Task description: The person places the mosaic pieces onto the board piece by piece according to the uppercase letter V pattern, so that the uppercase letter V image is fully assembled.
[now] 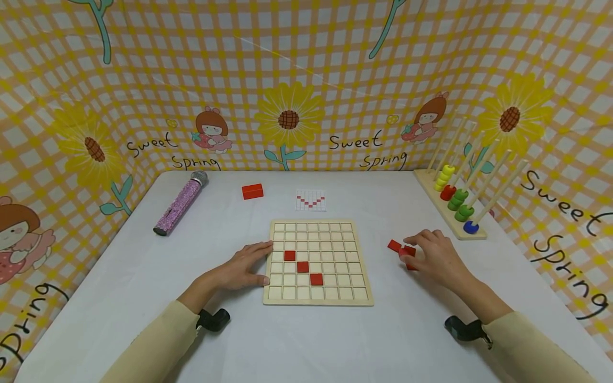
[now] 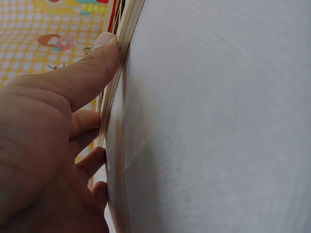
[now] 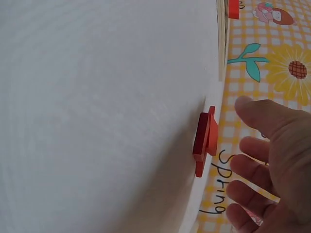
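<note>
a: what's the room like?

b: a checked cloth (image 1: 306, 69) lines the walls, yellow and orange on white, printed with sunflowers and the words "sweet spring". before it spreads a table (image 1: 335, 346) with a white top.

a: and on that?

b: a wooden board (image 1: 318, 304) lies flat near the middle, ruled into squares. a bead rack (image 1: 441, 206) stands at the far right; a glittery pink microphone (image 1: 180, 206) lies slantwise at the far left.

a: how are the hands?

b: the left hand (image 1: 241, 267) rests beside the board, thumb and fingers spread, their tips touching its left edge. the right hand (image 1: 436, 256) hovers to the right of the board, palm down — thumb and fingers parted and a little bent, gripping nothing.

a: anything under it?

b: a small pile of loose tiles (image 1: 395, 245), red and overlapping — the right wrist view shows a gap between them and the fingers. three set tiles (image 1: 303, 267), also red, sit in the board's squares, stepping down rightward.
</note>
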Motion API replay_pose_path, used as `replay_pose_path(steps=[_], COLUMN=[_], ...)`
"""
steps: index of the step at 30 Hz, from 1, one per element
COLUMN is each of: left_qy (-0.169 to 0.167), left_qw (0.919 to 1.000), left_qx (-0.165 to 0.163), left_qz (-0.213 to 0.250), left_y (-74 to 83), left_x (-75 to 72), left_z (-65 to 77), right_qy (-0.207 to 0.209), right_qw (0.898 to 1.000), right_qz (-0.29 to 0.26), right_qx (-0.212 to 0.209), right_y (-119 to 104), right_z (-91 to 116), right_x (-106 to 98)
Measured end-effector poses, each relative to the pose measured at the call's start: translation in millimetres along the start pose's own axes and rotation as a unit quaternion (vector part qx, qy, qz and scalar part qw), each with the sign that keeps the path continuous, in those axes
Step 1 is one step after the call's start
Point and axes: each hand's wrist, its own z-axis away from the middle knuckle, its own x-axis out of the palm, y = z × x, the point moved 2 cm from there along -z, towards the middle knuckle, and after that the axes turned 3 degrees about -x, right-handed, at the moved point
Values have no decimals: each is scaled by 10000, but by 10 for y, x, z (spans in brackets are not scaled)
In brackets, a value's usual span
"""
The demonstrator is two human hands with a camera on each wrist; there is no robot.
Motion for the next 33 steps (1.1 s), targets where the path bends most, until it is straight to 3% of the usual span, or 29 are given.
replay_pose_path(steps=[16, 33], left_qy=[17, 25], left_qw=[10000, 10000], left_qx=[-6, 21], left_qz=[32, 58], left_y=[10, 31], left_x=[-1, -12], left_z=[12, 20], right_qy=[-640, -893], right_qw=[9973, 9956], right_qz=[278, 132], right_qx=[225, 249], right_y=[49, 78], right_z=[-46, -45], right_x=[71, 73])
